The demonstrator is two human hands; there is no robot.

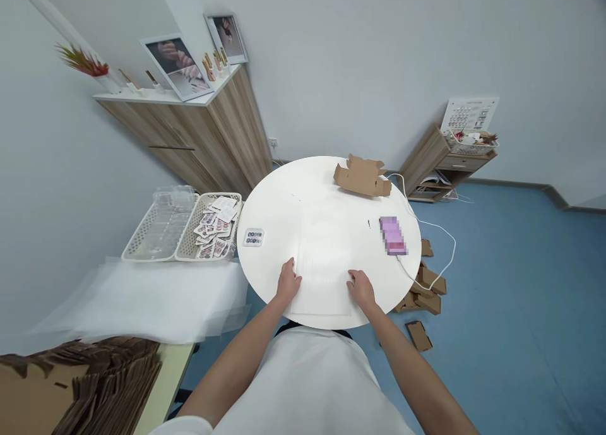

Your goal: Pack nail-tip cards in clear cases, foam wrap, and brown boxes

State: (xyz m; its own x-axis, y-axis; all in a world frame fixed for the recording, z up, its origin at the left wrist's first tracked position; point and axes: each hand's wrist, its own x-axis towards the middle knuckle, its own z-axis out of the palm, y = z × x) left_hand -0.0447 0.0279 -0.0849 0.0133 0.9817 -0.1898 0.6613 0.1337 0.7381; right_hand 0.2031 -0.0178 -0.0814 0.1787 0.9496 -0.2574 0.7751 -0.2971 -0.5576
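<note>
A thin translucent white sheet [324,252] lies flat on the round white table [269,198] in front of me. At its left edge rests my left hand [288,283], index finger stretched forward and thumb apart. My right hand [362,288] is at the opposite edge, fingers bent a little, with a gap between thumb and index finger. Both hands touch the sheet or the tabletop beside it; neither grips anything I can see. Left of the sheet is a small clear case [254,237] with dark round pieces in two rows.
An unfolded cardboard box [363,175] lies at the table's far side. A phone [392,236] with a white cable is on the right. Left stand white baskets [182,256], stacked translucent sheets [156,299] and flat cardboard [113,384]. Small boxes [428,280] lie on the floor.
</note>
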